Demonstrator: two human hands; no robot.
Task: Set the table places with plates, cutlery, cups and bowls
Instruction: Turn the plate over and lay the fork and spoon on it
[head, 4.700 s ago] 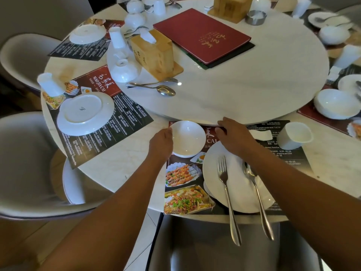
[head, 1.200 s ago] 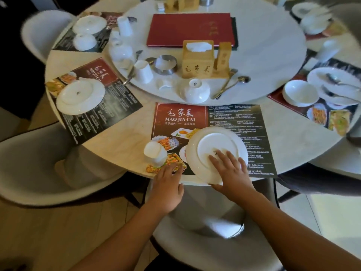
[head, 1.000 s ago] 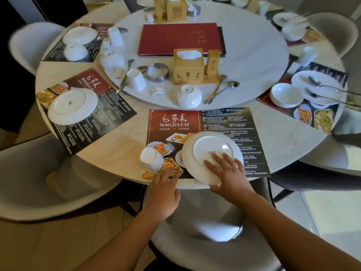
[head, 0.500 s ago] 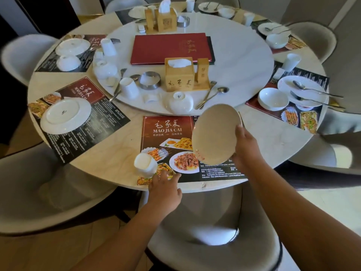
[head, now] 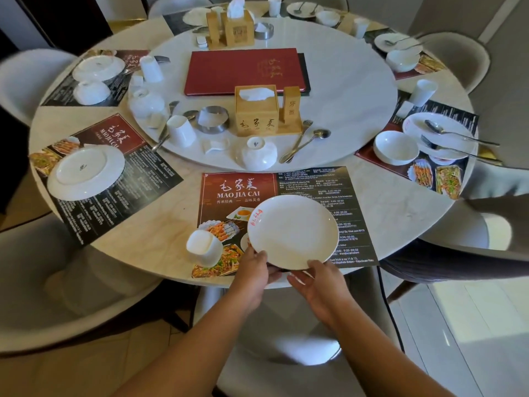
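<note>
I see the plate (head: 292, 230) face up over the dark printed placemat (head: 315, 187) at the near edge of the tabletop (head: 148, 239). It is white, round, shallow and glossy, with a small red printed mark on its left rim. Its near rim reaches past the placemat's near border, and I cannot tell whether it lies flat or hangs just above the paper. My left hand (head: 253, 270) grips the near-left rim with the fingers curled under it. My right hand (head: 320, 282) pinches the near-right rim, thumb on top. Just left of the plate, on the food photos of the same placemat, a white cup (head: 203, 247) stands mouth down, close to my left hand but apart from it. Beyond the placemat, on the round turntable (head: 357, 110), an overturned bowl (head: 259, 154) sits at the near rim beside a fork and spoon (head: 303, 141), in front of a wooden tissue box (head: 256, 110). Toward the tabletop's left edge an upside-down plate (head: 86, 173) rests on its own mat.
</note>
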